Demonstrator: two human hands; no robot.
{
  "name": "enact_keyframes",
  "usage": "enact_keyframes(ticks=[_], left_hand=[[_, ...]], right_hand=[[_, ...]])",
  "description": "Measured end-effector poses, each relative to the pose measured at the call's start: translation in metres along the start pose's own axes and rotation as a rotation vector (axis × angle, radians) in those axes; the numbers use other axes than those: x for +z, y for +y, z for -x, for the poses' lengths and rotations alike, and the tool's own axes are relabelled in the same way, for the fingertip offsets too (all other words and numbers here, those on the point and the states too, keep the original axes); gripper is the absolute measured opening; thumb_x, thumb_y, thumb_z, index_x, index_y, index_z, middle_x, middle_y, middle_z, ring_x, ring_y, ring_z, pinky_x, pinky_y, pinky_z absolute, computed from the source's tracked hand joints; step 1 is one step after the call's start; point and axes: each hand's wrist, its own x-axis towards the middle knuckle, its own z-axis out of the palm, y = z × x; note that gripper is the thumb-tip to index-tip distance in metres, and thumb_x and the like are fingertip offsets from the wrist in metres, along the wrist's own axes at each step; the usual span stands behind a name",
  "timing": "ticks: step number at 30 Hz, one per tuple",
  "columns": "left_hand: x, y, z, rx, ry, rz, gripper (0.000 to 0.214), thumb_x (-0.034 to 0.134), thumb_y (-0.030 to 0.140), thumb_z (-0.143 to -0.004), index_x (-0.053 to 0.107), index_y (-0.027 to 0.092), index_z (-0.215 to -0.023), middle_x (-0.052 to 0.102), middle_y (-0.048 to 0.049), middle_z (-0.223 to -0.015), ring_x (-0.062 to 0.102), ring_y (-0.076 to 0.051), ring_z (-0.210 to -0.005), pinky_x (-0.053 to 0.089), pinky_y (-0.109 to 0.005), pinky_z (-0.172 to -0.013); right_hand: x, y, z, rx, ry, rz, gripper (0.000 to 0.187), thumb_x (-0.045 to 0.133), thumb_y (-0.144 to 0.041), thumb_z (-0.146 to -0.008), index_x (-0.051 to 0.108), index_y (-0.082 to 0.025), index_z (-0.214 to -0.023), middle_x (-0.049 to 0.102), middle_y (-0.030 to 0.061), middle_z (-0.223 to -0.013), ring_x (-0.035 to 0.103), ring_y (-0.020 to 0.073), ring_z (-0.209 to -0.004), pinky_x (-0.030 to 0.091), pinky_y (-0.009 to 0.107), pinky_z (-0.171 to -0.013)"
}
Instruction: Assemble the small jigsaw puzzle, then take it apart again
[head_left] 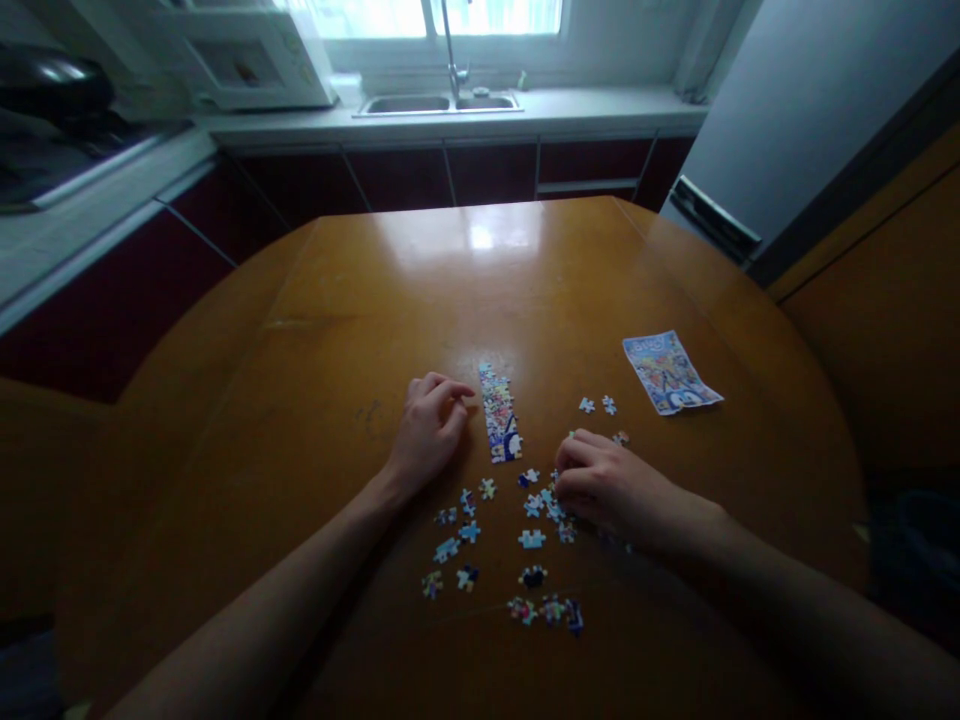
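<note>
A narrow strip of joined jigsaw pieces (500, 410) lies on the table, colourful, with a dark blue and white patch at its near end. Just left of it rests my left hand (433, 420), its fingers loosely bent and apart, the index fingertip close to the strip's edge. My right hand (600, 478) is closed, fingers curled down among loose jigsaw pieces (533, 539) right of the strip; whatever is between its fingertips is hidden. More loose pieces (447, 549) lie nearer me on the left, and two pale blue pieces (586, 405) sit beyond my right hand.
A creased printed picture sheet (667, 372) lies on the right of the brown wooden table (360, 310). Behind the table are a sink (409, 104), a microwave (251, 60) and a counter. A stove (82, 150) stands at left, a fridge (810, 110) at right.
</note>
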Motion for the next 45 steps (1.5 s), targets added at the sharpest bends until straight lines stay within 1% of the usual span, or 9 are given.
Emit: enact_keyframes(ticks=[9,15,19,26,32,34,37,41,45], left_hand=[[0.001,-0.001,0.0,-0.001,-0.013,-0.013,0.017,0.052,0.014,-0.092,0.067,0.02,-0.092,0.06,-0.0047,-0.094,0.053,-0.022,-0.097,0.045,-0.04,-0.087],[0.001,-0.001,0.0,-0.007,-0.005,-0.003,0.016,0.053,0.013,-0.092,0.067,0.02,-0.091,0.06,-0.0047,-0.093,0.052,-0.022,-0.096,0.045,-0.04,-0.086],[0.0,-0.001,0.0,-0.001,-0.001,-0.008,0.016,0.053,0.012,-0.092,0.067,0.02,-0.091,0.06,-0.0045,-0.093,0.052,-0.022,-0.095,0.045,-0.04,-0.086],[0.001,-0.002,0.001,0.002,0.004,-0.002,0.016,0.053,0.012,-0.092,0.067,0.02,-0.092,0.06,-0.0044,-0.094,0.052,-0.022,-0.095,0.045,-0.039,-0.086],[0.001,-0.002,0.001,0.002,-0.001,-0.009,0.016,0.053,0.013,-0.092,0.067,0.019,-0.092,0.06,-0.0044,-0.094,0.052,-0.022,-0.095,0.044,-0.039,-0.086],[0.001,-0.002,0.001,0.003,-0.002,-0.01,0.016,0.053,0.013,-0.092,0.067,0.019,-0.092,0.06,-0.0045,-0.094,0.052,-0.022,-0.096,0.044,-0.039,-0.086],[0.001,-0.001,0.001,0.004,-0.003,-0.01,0.016,0.052,0.013,-0.092,0.067,0.019,-0.091,0.06,-0.0049,-0.093,0.052,-0.023,-0.097,0.044,-0.04,-0.087],[0.001,0.0,0.001,-0.005,-0.002,-0.003,0.016,0.052,0.013,-0.092,0.067,0.02,-0.091,0.06,-0.0049,-0.094,0.052,-0.023,-0.097,0.044,-0.04,-0.088],[0.002,0.0,0.001,-0.009,-0.006,-0.005,0.017,0.052,0.013,-0.092,0.067,0.021,-0.092,0.059,-0.0047,-0.094,0.052,-0.022,-0.098,0.044,-0.04,-0.088]], right_hand=[[0.003,-0.001,0.001,-0.012,-0.053,0.009,0.011,0.061,-0.017,-0.092,0.068,-0.02,-0.085,0.063,0.0059,-0.097,0.052,0.019,-0.092,0.043,0.033,-0.081],[0.002,-0.009,0.001,-0.002,-0.079,-0.004,0.014,0.058,-0.012,-0.093,0.067,-0.019,-0.085,0.063,0.0063,-0.098,0.052,0.0187,-0.093,0.044,0.032,-0.083],[0.002,-0.013,0.001,0.003,-0.1,-0.006,0.011,0.057,-0.01,-0.092,0.063,-0.017,-0.086,0.063,0.007,-0.099,0.052,0.0194,-0.094,0.044,0.033,-0.084],[-0.004,-0.01,0.001,-0.008,-0.108,-0.092,0.013,0.057,-0.009,-0.091,0.06,-0.018,-0.082,0.063,0.0048,-0.094,0.052,0.0176,-0.089,0.044,0.031,-0.079],[0.002,-0.006,0.001,0.011,-0.037,-0.092,0.013,0.059,-0.013,-0.092,0.067,-0.019,-0.083,0.063,0.0059,-0.097,0.053,0.0183,-0.091,0.045,0.032,-0.08],[0.008,-0.008,-0.001,0.031,0.018,-0.072,0.011,0.06,-0.015,-0.092,0.07,-0.02,-0.092,0.062,0.0066,-0.1,0.052,0.0194,-0.094,0.045,0.033,-0.082],[0.017,-0.012,-0.004,0.048,0.078,-0.028,0.016,0.062,-0.018,-0.092,0.071,-0.021,-0.105,0.062,0.0078,-0.103,0.051,0.0211,-0.097,0.045,0.035,-0.085],[0.024,-0.015,-0.008,0.029,0.077,-0.007,0.013,0.061,-0.018,-0.093,0.072,-0.021,-0.097,0.062,0.008,-0.102,0.051,0.0209,-0.095,0.045,0.035,-0.084],[0.025,-0.015,-0.008,0.032,0.084,-0.058,0.008,0.062,-0.015,-0.091,0.068,-0.019,-0.094,0.062,0.0078,-0.105,0.051,0.0205,-0.098,0.045,0.034,-0.087]])
